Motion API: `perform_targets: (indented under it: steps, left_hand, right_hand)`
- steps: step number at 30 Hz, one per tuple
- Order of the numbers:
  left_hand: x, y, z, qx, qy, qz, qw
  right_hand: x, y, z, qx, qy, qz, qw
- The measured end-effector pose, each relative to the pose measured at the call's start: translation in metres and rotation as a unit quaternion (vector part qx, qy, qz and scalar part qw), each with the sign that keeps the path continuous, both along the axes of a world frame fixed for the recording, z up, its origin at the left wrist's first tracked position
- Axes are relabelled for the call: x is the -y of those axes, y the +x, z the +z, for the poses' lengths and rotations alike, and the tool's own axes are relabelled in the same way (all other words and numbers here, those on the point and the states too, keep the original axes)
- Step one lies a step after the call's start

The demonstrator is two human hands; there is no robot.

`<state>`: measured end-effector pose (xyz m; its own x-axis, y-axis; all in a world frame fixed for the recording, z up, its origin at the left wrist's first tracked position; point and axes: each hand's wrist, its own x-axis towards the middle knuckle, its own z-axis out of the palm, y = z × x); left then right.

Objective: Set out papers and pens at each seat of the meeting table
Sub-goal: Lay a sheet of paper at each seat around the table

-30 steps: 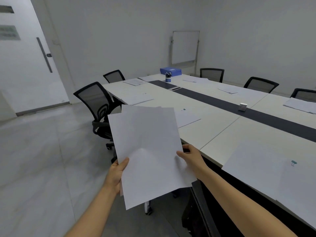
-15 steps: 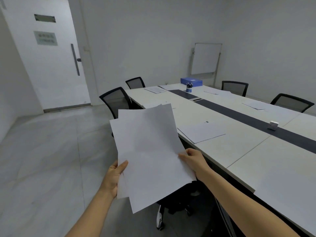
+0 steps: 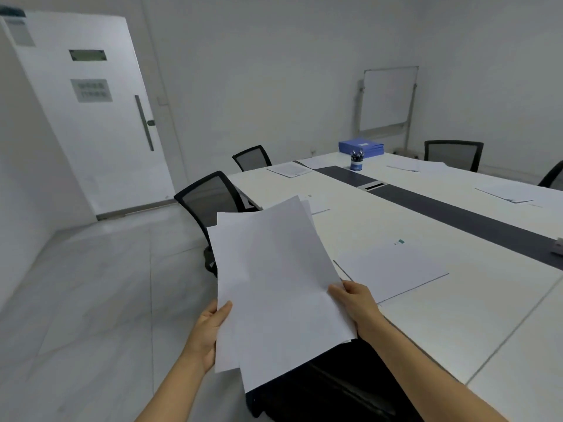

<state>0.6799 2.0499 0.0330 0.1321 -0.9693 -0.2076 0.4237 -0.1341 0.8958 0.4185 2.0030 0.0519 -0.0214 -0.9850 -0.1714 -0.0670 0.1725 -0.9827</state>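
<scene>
Near edge of meeting table (image 3: 441, 324) hides behind held papers (image 3: 274, 284).

An office meeting room is shown. A long white tabletop (image 3: 457, 306) is split down its middle by a dark strip (image 3: 457, 215) with a cable hatch (image 3: 373, 186) set into it. Black mesh-backed chairs (image 3: 210, 196) are drawn up along both sides. Sheets of paper (image 3: 393, 269) are laid out before several seats, and a cup of pens (image 3: 355, 162) is stood near blue file boxes (image 3: 361, 146) at the far end. A whiteboard (image 3: 387, 99) on a stand is placed by the bare wall, and a sign plate (image 3: 91, 90) is fixed to the white door (image 3: 100, 153).
</scene>
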Motion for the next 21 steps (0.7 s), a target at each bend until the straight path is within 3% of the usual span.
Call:
perform_targets:
  steps: [13, 21]
  left_hand:
    - [0.118, -0.03, -0.018, -0.025, 0.049, 0.038, 0.998]
    - [0.164, -0.021, -0.022, -0.012, 0.048, 0.056, 0.997]
  right_hand:
    - [0.126, -0.033, -0.018, 0.053, 0.012, -0.055, 0.997]
    - [0.179, -0.073, -0.048, 0.089, 0.093, -0.24, 0.962]
